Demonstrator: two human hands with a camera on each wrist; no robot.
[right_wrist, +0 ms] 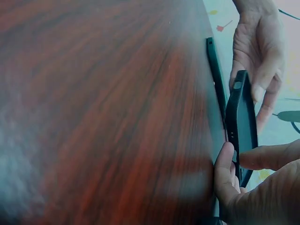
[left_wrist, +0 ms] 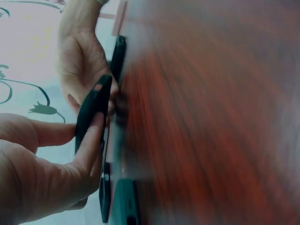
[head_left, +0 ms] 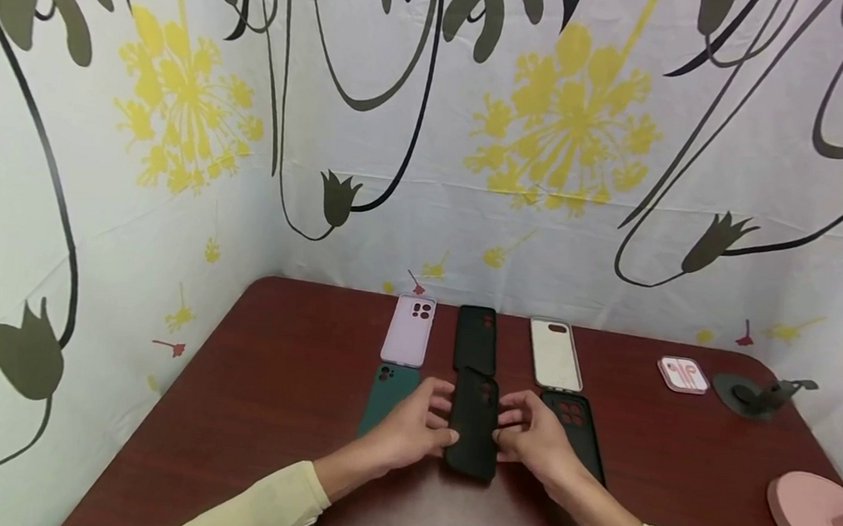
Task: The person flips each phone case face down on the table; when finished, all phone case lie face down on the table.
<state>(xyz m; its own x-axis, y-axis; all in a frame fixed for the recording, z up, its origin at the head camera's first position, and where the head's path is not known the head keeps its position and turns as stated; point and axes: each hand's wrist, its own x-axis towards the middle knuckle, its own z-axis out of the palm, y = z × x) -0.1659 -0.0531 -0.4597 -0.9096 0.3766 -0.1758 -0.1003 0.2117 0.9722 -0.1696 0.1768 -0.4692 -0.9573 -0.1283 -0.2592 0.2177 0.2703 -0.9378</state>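
Both hands hold a black phone case by its long sides, in the middle of the head view. My left hand pinches its left edge between thumb and fingers, and my right hand grips the right edge. In the left wrist view the case is seen edge-on, raised off the table. A teal phone case lies beside the left hand, partly covered by it. Another black case with a camera cutout lies beyond the right hand, its lower part hidden by the forearm.
Along the back of the reddish-brown table lie a lilac case, a black case and a cream case. To the right are a small earphone box, a dark round-based stand and a pink round base.
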